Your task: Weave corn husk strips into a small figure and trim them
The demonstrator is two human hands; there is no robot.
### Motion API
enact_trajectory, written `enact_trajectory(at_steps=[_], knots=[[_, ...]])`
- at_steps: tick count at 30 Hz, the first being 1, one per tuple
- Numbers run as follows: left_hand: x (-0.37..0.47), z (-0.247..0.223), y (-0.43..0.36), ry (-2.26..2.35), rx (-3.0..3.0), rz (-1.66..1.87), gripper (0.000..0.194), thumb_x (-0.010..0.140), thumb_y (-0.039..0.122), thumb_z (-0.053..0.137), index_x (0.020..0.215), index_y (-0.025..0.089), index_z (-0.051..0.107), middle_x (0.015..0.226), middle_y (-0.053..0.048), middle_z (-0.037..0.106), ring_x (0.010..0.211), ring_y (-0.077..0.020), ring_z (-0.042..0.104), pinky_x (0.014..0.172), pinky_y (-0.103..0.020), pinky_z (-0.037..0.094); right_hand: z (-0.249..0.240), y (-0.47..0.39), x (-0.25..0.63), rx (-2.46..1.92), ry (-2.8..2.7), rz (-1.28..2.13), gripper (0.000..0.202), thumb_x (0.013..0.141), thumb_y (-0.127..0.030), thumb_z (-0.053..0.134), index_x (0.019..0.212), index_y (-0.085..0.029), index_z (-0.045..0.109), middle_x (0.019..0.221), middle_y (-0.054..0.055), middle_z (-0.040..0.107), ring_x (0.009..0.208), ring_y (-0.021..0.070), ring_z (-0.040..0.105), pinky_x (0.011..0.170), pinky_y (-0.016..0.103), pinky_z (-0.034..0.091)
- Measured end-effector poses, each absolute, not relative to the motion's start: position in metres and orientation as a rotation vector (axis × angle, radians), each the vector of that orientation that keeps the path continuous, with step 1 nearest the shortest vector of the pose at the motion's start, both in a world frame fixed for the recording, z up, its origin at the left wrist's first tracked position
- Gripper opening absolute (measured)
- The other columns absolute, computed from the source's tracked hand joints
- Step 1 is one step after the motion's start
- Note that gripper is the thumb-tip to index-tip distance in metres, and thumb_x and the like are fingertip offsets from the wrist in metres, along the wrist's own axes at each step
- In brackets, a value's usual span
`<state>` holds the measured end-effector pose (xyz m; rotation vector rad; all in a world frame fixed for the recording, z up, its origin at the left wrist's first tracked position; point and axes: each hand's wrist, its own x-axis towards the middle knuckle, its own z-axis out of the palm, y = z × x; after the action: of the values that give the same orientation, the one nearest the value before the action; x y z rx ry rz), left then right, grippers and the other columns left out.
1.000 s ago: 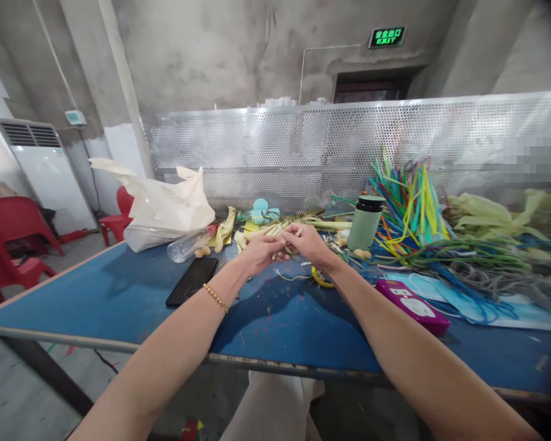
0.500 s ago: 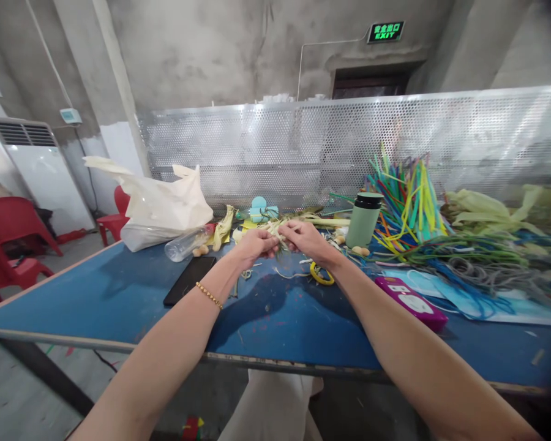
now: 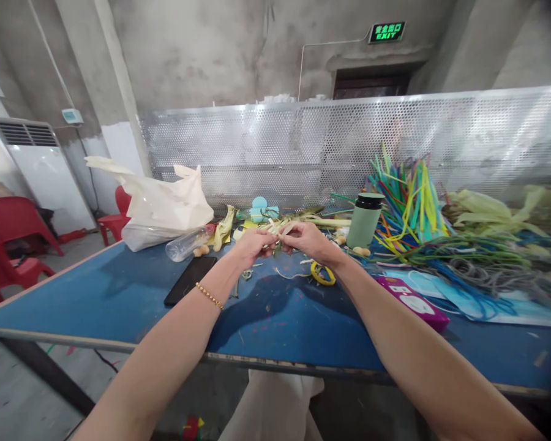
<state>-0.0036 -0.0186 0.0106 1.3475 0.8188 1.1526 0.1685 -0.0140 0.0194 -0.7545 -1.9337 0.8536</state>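
Above the middle of the blue table [image 3: 275,327], my left hand [image 3: 256,244] and my right hand [image 3: 303,239] meet nearly fingertip to fingertip. Both hands pinch a small bundle of pale green plant strips [image 3: 273,226], whose ends stick up and hang down between the fingers. Its exact shape is too small to make out. A yellow tape ring [image 3: 322,274] lies just below my right wrist. Under the hands are a thin white string [image 3: 294,274] and small green scraps [image 3: 247,274]. A black phone [image 3: 190,280] lies left of my left hand.
At the left stand a white plastic bag [image 3: 165,205] and a clear bottle [image 3: 183,246]. A green cup [image 3: 364,222], colourful strips [image 3: 413,205], coiled cords [image 3: 487,269] and a purple box [image 3: 413,301] are at the right. A perforated metal screen [image 3: 266,141] rises behind.
The fingers of both hands have shifted slightly around the plant strips, and a pale strip now stands up between them. Other things have stayed in place.
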Motion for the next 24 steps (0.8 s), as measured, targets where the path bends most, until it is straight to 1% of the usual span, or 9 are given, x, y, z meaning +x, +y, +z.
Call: enact_trajectory(at_steps=[4, 8, 11, 15, 18, 24], knots=[[-0.004, 0.010, -0.019, 0.794, 1.367, 1.165, 0.017, 0.069, 0.013, 0.070, 0.056, 0.010, 0.060, 0.052, -0.002, 0.054, 0.043, -0.0074, 0.045, 0.044, -0.024, 0.032, 0.019, -0.015, 0.165, -0.759, -1.894, 0.872, 0.017, 0.074, -0.034, 0.073, 0.073, -0.017, 0.068, 0.065, 0.002, 0.069, 0.054, 0.0145, 0.063, 0.055, 0.027, 0.054], [-0.004, 0.009, -0.019, 0.797, 1.407, 1.186, 0.016, 0.069, 0.016, 0.073, 0.060, 0.009, 0.063, 0.056, -0.004, 0.058, 0.043, -0.0069, 0.046, 0.045, -0.024, 0.032, 0.020, -0.017, 0.164, -0.788, -1.856, 0.879, 0.021, 0.072, -0.036, 0.076, 0.080, -0.017, 0.070, 0.063, 0.003, 0.071, 0.056, 0.0170, 0.067, 0.057, 0.029, 0.057], [-0.004, 0.010, -0.020, 0.832, 1.443, 1.195, 0.014, 0.071, 0.017, 0.072, 0.062, 0.009, 0.064, 0.056, -0.004, 0.060, 0.041, -0.0068, 0.047, 0.044, -0.024, 0.030, 0.021, -0.019, 0.163, -0.799, -1.846, 0.868, 0.023, 0.070, -0.037, 0.077, 0.079, -0.017, 0.071, 0.063, 0.004, 0.071, 0.055, 0.0169, 0.067, 0.056, 0.029, 0.058], [-0.004, 0.012, -0.021, 0.862, 1.470, 1.193, 0.014, 0.072, 0.015, 0.069, 0.061, 0.010, 0.063, 0.054, -0.003, 0.058, 0.039, -0.0074, 0.047, 0.043, -0.024, 0.028, 0.020, -0.017, 0.161, -0.846, -1.838, 0.826, 0.017, 0.070, -0.032, 0.076, 0.075, -0.017, 0.072, 0.060, 0.005, 0.071, 0.055, 0.0187, 0.068, 0.055, 0.030, 0.059], [-0.003, 0.013, -0.023, 0.810, 1.446, 1.188, 0.015, 0.071, 0.016, 0.071, 0.059, 0.010, 0.062, 0.051, -0.002, 0.056, 0.040, -0.0070, 0.045, 0.043, -0.023, 0.028, 0.018, -0.017, 0.159, -0.864, -1.808, 0.815, 0.012, 0.069, -0.026, 0.075, 0.075, -0.017, 0.072, 0.061, 0.005, 0.071, 0.055, 0.0189, 0.069, 0.056, 0.031, 0.060], [-0.003, 0.013, -0.024, 0.761, 1.407, 1.204, 0.018, 0.067, 0.015, 0.072, 0.056, 0.010, 0.059, 0.050, -0.003, 0.055, 0.041, -0.0065, 0.044, 0.043, -0.023, 0.029, 0.019, -0.019, 0.155, -0.864, -1.744, 0.816, 0.011, 0.065, -0.022, 0.076, 0.073, -0.016, 0.072, 0.061, 0.004, 0.071, 0.056, 0.0182, 0.069, 0.055, 0.029, 0.060]])
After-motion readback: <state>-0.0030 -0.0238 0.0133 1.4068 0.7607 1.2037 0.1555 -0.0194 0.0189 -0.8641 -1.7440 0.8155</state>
